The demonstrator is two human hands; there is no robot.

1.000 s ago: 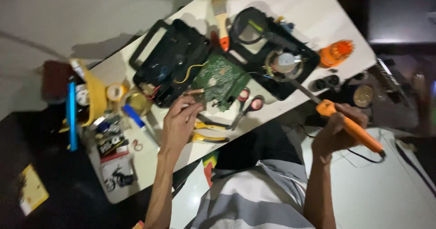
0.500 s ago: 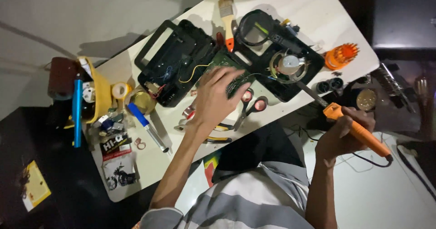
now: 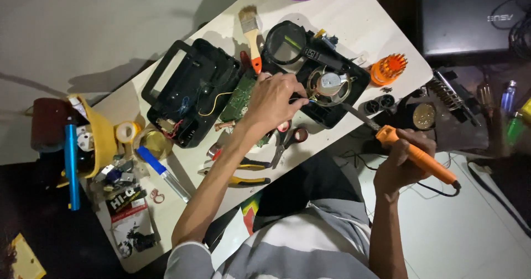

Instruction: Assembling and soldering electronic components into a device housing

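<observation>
Left hand (image 3: 272, 99) over green board (image 3: 239, 98), fingertips pinched at the black case's (image 3: 191, 94) speaker (image 3: 329, 84), on something too small to tell. Right hand (image 3: 402, 160) at 4 o'clock, clenched round orange soldering iron (image 3: 416, 154), tip aimed toward speaker at 10. Scissors (image 3: 287, 138) and pliers (image 3: 240, 171) at 6 of left hand. Brush (image 3: 251, 33) at 12, magnifier (image 3: 286, 43) beside it.

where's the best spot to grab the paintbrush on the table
Take the brush by its pale wooden handle, coming from above. It lies flat with bristles pointing to the table's far edge, orange handle tip beside the open black case, and the mid-handle is clear on both sides.
</observation>
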